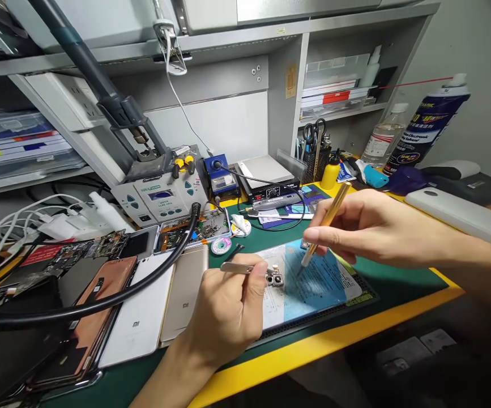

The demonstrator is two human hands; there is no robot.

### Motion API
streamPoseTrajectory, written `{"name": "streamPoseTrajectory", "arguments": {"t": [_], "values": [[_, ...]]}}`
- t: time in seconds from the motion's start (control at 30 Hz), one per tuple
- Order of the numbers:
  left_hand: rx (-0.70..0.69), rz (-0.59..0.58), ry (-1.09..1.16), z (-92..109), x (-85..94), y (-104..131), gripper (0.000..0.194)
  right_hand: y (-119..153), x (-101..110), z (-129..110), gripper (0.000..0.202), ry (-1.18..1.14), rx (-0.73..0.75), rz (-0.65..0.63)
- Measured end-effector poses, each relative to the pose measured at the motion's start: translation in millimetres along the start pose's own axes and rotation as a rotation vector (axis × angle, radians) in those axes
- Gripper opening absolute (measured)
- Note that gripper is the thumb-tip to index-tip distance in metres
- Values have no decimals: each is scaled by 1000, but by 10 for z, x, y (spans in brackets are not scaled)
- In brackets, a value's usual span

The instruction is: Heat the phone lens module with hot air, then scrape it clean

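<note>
My left hand (232,300) is closed round metal tweezers (239,268), whose tips point right, beside a small dual camera module (276,279). That module lies over the white part of a blue and white printed sheet (313,283). In my right hand (347,226) is a gold pen-like tool (333,209), pinched between thumb and fingers and slanting down to the left. Its pale tip is above the blue part of the sheet. Another small part (304,245) shows partly behind the tool, near my right fingertips.
Several phones and housings, among them a white one (137,311), lie at the left under a thick black hose (143,286). Behind stand a rework station (164,195), a parts tray (211,226) and a yellow bottle (331,173). A spray can (427,127) is at the right.
</note>
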State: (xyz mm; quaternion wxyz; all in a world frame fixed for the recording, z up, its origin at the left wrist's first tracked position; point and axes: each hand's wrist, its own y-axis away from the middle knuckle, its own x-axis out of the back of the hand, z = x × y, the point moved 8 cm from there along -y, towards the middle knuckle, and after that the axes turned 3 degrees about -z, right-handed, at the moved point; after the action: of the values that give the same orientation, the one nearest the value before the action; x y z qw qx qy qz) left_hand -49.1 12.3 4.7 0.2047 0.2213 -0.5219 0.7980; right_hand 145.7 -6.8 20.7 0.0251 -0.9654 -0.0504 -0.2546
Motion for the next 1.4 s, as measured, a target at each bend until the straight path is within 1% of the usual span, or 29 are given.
{"name": "streamPoseTrajectory", "arguments": {"t": [0.03,0.1,0.17,0.27,0.43,0.63,0.83,0.97,1.03,1.13,1.23,1.4], "values": [[4,-1,0,-2,-3,-3,19,-24,-76,13,32,-22,-25,-49],[9,-2,0,-2,-2,-8,21,-69,-205,13,30,-76,-29,-94],[8,-4,1,0,3,-10,21,-106,-298,30,28,-87,-22,-98],[-6,-11,6,11,7,-9,20,-133,-348,88,26,-80,-16,-64],[-34,-26,10,46,15,-19,19,-127,-319,166,24,-84,-38,-36],[-21,-41,-6,36,13,-26,20,-102,-245,144,26,-106,-56,37],[-34,-29,-14,31,11,12,16,-95,-147,108,36,-130,-28,149],[-38,-40,-22,36,-2,22,15,-133,-80,227,44,-202,-75,185],[-35,-53,-30,39,-10,21,15,-163,-62,299,44,-250,-104,183],[-39,-60,-40,46,-8,28,15,-207,-95,353,44,-289,-132,129],[-44,-55,-47,42,-5,45,15,-221,-140,347,46,-265,-148,96],[-34,-42,-42,21,-13,70,15,-209,-171,333,43,-263,-167,108]]}}
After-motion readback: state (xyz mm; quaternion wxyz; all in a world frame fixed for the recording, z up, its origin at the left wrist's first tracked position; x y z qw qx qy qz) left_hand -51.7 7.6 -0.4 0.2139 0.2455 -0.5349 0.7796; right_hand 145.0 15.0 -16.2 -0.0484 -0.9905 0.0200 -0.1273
